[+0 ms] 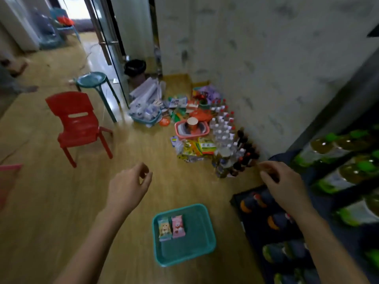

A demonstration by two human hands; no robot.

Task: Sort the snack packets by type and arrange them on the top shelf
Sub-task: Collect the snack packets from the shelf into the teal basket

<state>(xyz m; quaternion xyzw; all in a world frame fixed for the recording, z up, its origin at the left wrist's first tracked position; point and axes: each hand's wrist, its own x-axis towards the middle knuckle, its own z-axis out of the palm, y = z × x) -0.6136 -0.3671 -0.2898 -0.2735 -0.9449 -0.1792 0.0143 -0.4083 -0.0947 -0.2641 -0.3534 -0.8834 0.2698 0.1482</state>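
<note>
A: Where were the snacks?

B: Two lay in the teal tray [196, 244] on the floor, betw. the arms: a pink packet [178, 226] and a pale green packet [164, 229]. Flat, side by side, touching, in the tray's left part. Rest of the tray was bare.

A: Hands?

B: Left hand [129, 187] hung above the wood floor [61, 201], fingers loosely curled, nothing in it. Right hand [287, 187] was over the front edge of the rack [348, 193], fingertips drawn toward the thumb. Too blurred to say if it pinched anything.

A: Why like that?

B: My guess: right was at the rack for placing, left idle and ready for the tray. Tray sat just beside the rack, prob. to keep reaches short. Dark packets [274, 220] and green packets [348, 171] lay grouped apart on the rack, so sorting looked well along, w/ two packets left. Couldn't tell which level was the top one.

A: Room to move?

B: Open floor left of the tray and ahead of it. Red chair [78, 121] was well apart. Bottles [225, 128] and loose goods crowded the wall, and the nearest bottles stood close to the right hand, so a wide swing there risked a knock.
</note>
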